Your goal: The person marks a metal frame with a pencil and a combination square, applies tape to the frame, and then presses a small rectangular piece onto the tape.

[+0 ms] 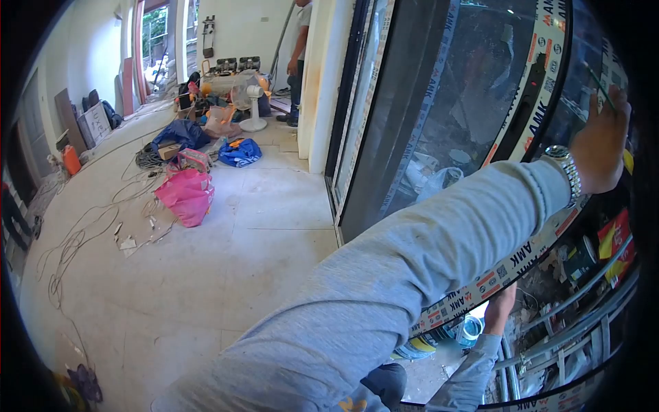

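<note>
My left hand (603, 147), with a metal watch (564, 172) on its wrist, reaches across to the upper part of a dark-framed glass door (473, 89). Its fingers are closed around a thin green stick (600, 86), pencil-like with a pointed tip, close against the frame. White protective tape (473, 292) printed "AMK" runs along the frame. Lower down, my right hand (501, 309) is at the frame's edge, its fingers hidden behind it. Both forearms are in grey sleeves.
A pink bag (187, 198), a blue bag (240, 152) and loose cables (65, 257) lie on the pale floor. A white fan (251, 103) and a standing person (296, 62) are farther back. Beyond the frame are metal tubes (583, 302) and a bucket (470, 331).
</note>
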{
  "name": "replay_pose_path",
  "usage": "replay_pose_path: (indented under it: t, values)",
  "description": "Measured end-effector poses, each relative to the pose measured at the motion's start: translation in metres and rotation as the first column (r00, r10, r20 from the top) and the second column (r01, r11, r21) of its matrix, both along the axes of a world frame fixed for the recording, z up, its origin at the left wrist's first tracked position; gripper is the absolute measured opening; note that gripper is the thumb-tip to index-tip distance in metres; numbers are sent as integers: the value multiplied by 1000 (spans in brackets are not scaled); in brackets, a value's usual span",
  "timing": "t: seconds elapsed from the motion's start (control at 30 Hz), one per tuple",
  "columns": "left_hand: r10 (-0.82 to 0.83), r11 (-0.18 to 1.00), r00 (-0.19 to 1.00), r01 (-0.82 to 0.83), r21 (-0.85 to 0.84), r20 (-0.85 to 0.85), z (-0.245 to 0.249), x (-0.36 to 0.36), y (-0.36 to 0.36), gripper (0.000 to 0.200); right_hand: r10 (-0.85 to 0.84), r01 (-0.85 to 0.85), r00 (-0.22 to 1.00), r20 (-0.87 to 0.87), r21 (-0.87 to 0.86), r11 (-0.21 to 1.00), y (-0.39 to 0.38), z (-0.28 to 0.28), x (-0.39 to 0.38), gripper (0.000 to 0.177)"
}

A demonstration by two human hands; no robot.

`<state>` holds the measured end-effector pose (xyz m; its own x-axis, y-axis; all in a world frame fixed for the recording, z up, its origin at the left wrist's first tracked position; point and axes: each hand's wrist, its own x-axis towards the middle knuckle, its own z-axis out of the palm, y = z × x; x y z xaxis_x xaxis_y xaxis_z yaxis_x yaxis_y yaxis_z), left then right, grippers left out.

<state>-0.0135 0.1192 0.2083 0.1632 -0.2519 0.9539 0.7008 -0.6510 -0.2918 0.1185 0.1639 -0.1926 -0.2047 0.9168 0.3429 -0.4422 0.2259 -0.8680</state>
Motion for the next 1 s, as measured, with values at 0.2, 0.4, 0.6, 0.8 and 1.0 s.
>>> replay_pose_path:
  t: [0.2, 0.4, 0.6, 0.8, 1.0]
  values:
    - [-162, 986, 986, 163, -42, 43, -27, -1, -36, 82, -180, 171, 979, -98, -97, 981, -64, 130, 20, 48]
    - [-178, 973, 967, 145, 180, 182, -32, 5, -24, 81, -600, 471, 800, -9, 629, 619, -89, 213, 41, 43]
    - [-493, 854, 866, 500, -141, 88, -36, -51, -84, 42, -490, 428, 868, -84, 630, 649, -155, 307, 12, 30]
    - [-338, 898, 922, 377, -229, 190, -65, -45, -127, 30, -677, 379, 733, 60, 791, 480, -171, 351, 13, 28]
    - [-249, 948, 966, 257, -190, 66, -65, -27, -116, 36, -547, 458, 829, -120, 707, 540, -161, 359, 6, 18]
